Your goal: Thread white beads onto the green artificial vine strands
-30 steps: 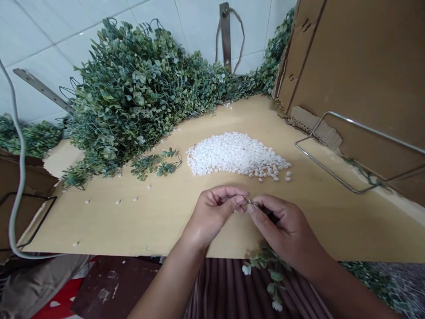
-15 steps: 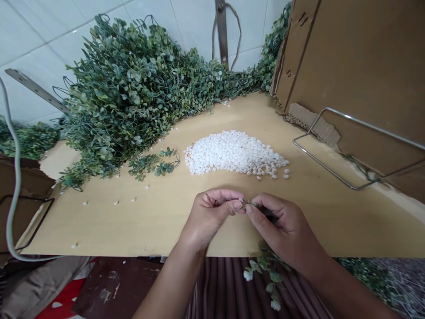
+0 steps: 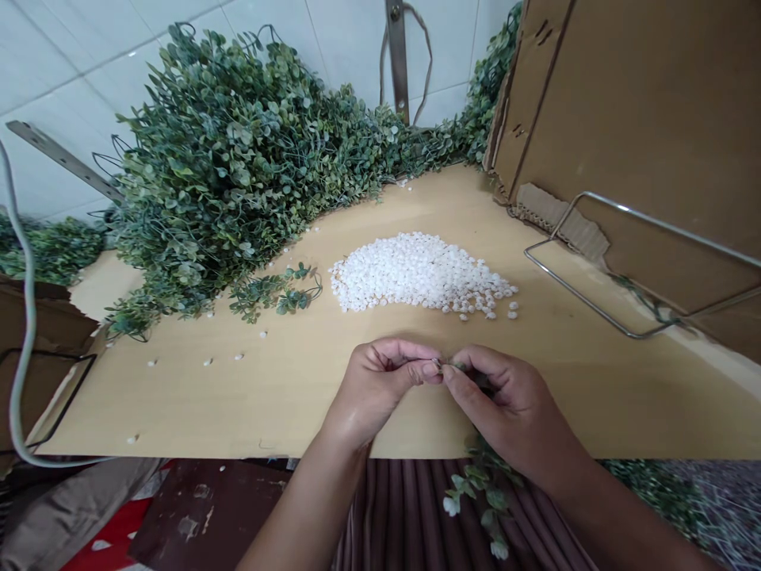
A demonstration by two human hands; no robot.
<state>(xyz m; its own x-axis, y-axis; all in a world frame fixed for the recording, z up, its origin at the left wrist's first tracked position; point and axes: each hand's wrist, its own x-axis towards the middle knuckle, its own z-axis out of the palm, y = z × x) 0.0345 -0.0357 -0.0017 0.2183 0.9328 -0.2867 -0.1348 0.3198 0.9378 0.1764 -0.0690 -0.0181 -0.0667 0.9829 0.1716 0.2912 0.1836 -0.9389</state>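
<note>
Green plastic sprig [image 3: 483, 484] hangs from our right hand [image 3: 511, 412] over the near edge of the wooden bench [image 3: 285, 388], its top end pinched between thumb and forefinger. Our left hand [image 3: 380, 385] meets it tip to tip, its grip closed on a tiny piece at the sprig's top, too small to tell what. Beyond the hands lie a heap of white beads [image 3: 419, 274], w/ a big pile of green foliage [image 3: 238, 166] at back left and a cardboard box [image 3: 642, 111] at right.
</note>
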